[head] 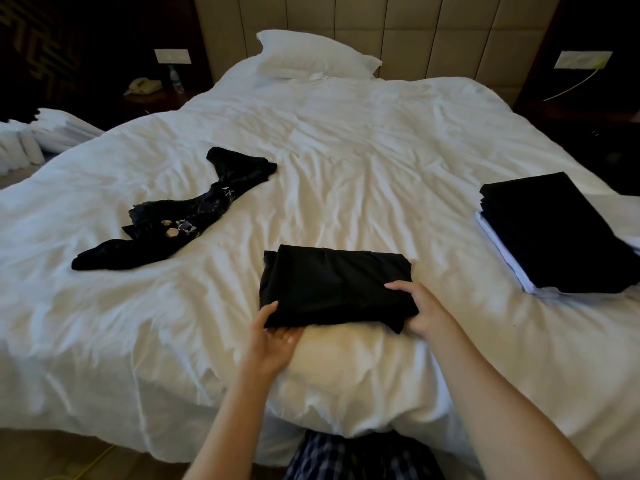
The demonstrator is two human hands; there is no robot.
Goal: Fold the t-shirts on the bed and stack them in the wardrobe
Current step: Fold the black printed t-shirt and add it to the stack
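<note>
Left fingers [285, 336], right fingers [401, 286] round folded t-shirt [332, 289]

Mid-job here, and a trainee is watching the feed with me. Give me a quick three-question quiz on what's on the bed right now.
1. True or false: the crumpled shirt lies to the left of the folded shirt.
2. Fill in the blank: the top shirt on the stack at the right is ____ in colour.
3. Multiple choice: what do the left hand and right hand grip together?
A) the pillow
B) the folded shirt
C) the stack

Key: 1 true; 2 black; 3 B.
</note>
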